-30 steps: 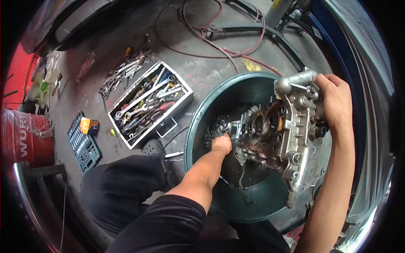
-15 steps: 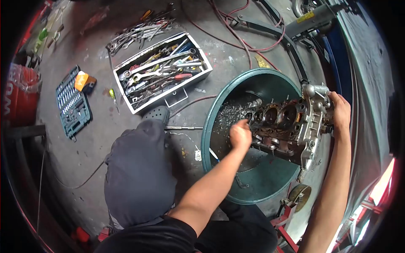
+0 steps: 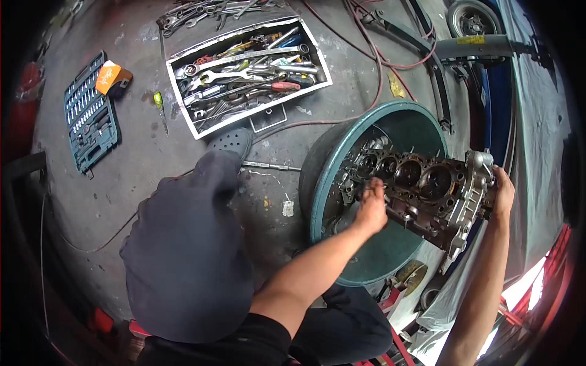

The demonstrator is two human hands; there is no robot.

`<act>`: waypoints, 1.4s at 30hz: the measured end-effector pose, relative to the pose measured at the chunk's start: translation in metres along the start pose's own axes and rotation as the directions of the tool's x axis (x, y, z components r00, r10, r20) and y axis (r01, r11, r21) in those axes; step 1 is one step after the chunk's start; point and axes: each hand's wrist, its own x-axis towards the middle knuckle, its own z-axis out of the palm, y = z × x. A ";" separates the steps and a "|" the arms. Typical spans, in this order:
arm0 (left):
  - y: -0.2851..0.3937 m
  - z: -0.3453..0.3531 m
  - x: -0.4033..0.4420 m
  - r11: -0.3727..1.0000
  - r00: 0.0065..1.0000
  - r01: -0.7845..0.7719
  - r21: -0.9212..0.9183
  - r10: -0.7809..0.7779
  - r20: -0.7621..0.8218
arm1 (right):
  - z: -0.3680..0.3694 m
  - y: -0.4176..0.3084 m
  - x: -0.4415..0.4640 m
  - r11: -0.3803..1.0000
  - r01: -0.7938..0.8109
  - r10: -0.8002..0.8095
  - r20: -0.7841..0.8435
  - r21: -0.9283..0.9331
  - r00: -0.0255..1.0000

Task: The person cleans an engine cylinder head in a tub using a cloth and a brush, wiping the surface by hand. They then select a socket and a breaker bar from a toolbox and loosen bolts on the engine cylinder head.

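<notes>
The engine block (image 3: pixel 421 190) lies slanted, one end down inside the green tub (image 3: pixel 387 259) and the other jutting past the rim, where the right hand (image 3: pixel 503 190) grips it with fingers curled around the end. The left hand (image 3: pixel 372 207) is bunched and blurred at the block's near side, and I cannot tell whether it pinches anything. Beyond the tub are a shoe (image 3: pixel 232 141), a toolbox (image 3: pixel 232 122) full of wrenches and, farther off, a socket set (image 3: pixel 101 146).
</notes>
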 end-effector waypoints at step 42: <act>0.020 -0.015 0.003 0.988 0.988 0.125 0.090 -0.132 0.076 | 0.003 -0.007 -0.006 1.000 0.022 -0.022 0.009 -0.007 1.000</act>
